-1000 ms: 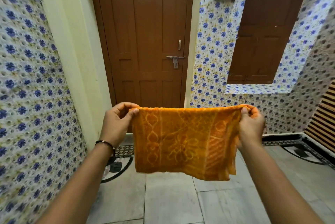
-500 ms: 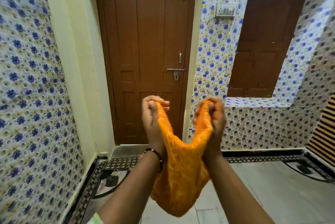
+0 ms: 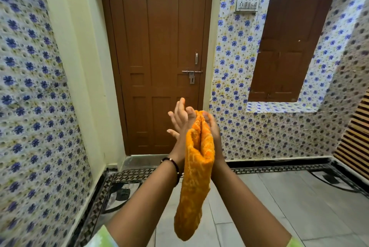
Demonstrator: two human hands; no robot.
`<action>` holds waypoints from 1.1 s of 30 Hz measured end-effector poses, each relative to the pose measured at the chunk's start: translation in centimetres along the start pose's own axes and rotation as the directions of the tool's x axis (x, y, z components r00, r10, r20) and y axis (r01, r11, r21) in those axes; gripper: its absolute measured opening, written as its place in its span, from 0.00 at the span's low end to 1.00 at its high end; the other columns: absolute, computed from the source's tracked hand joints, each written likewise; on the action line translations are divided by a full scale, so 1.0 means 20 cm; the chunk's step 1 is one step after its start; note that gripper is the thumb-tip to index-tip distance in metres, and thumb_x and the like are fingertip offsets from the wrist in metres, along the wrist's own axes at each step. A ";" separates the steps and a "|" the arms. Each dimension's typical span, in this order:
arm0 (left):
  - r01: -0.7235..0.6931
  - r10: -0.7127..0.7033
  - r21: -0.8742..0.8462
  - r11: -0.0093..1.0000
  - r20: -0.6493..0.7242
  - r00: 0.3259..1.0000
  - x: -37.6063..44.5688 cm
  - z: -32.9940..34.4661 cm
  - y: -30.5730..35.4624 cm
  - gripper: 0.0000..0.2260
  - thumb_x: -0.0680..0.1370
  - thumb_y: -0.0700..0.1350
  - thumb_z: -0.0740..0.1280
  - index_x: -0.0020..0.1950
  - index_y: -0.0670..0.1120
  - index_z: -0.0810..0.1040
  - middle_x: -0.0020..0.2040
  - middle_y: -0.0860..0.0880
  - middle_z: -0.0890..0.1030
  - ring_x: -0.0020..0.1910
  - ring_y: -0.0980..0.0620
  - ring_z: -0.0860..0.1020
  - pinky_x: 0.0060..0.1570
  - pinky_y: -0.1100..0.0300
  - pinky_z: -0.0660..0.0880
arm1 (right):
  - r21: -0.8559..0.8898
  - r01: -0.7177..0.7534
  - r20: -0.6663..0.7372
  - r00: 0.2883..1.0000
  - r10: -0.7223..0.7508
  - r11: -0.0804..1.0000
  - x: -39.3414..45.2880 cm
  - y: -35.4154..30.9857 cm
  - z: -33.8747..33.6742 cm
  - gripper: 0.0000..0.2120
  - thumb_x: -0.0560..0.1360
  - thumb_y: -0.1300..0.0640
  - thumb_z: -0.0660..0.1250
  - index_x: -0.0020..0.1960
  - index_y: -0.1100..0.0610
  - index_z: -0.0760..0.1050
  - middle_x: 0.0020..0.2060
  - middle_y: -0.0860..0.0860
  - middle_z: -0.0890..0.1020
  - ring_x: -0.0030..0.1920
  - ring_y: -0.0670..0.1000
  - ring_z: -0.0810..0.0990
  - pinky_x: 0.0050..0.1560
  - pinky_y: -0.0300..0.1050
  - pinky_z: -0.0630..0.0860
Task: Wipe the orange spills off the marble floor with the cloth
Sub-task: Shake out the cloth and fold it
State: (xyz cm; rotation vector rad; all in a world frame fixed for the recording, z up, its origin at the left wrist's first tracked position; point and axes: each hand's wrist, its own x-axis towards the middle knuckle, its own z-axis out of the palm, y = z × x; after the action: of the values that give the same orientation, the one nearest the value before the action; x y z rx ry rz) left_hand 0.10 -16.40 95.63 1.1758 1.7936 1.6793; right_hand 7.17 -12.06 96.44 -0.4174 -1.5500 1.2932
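An orange patterned cloth (image 3: pixel 196 170) hangs folded in half in front of me, its two top edges pressed together. My right hand (image 3: pixel 212 131) grips the cloth's top from the right side. My left hand (image 3: pixel 179 121) lies flat against the cloth's left face with the fingers spread and pointing up. The cloth's lower end dangles above the grey marble floor (image 3: pixel 279 206). No orange spills show on the visible floor.
A shut brown wooden door (image 3: pixel 159 57) stands straight ahead, with a second brown panel (image 3: pixel 289 43) set in the right wall. Blue flower tiles cover the walls on both sides. A dark patterned border (image 3: pixel 129 174) edges the floor. A slatted wooden piece (image 3: pixel 357 137) is at far right.
The cloth went from spread wide between both hands to folded in half. My hands came together, and my left hand's fingers have opened flat against the cloth.
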 end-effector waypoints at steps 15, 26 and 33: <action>-0.240 0.245 0.055 0.969 -0.116 0.963 -0.32 0.00 -0.20 0.10 0.72 0.60 0.70 0.51 0.61 0.75 0.47 0.60 0.82 0.48 0.60 0.80 0.50 0.50 0.80 | -0.234 -0.108 -0.235 0.971 0.052 0.966 0.24 -0.11 -0.10 0.18 0.81 0.44 0.49 0.48 0.57 0.67 0.33 0.48 0.71 0.34 0.48 0.72 0.35 0.41 0.69; 0.125 -0.131 -0.330 0.936 0.005 0.991 -0.18 -0.11 -0.01 0.11 0.77 0.51 0.65 0.51 0.44 0.78 0.44 0.45 0.83 0.42 0.49 0.82 0.41 0.55 0.80 | 0.185 -0.847 0.291 0.532 0.795 0.499 0.05 0.27 -0.38 0.38 0.74 0.29 0.49 0.62 0.60 0.72 0.66 0.66 0.72 0.66 0.69 0.69 0.67 0.68 0.64; 0.359 -0.368 -0.477 0.803 0.078 0.927 -0.15 -0.21 -0.09 0.15 0.78 0.48 0.65 0.62 0.44 0.74 0.55 0.42 0.80 0.56 0.42 0.78 0.55 0.44 0.76 | 0.327 -0.716 0.281 0.697 0.660 0.617 -0.05 0.24 -0.33 0.22 0.74 0.55 0.67 0.67 0.57 0.71 0.57 0.61 0.77 0.52 0.59 0.79 0.47 0.56 0.79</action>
State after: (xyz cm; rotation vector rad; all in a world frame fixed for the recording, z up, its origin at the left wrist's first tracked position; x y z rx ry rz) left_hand -2.08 -21.12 94.07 0.5544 1.3688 1.7547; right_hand 11.67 -7.64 91.10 -0.7049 -1.1780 2.2545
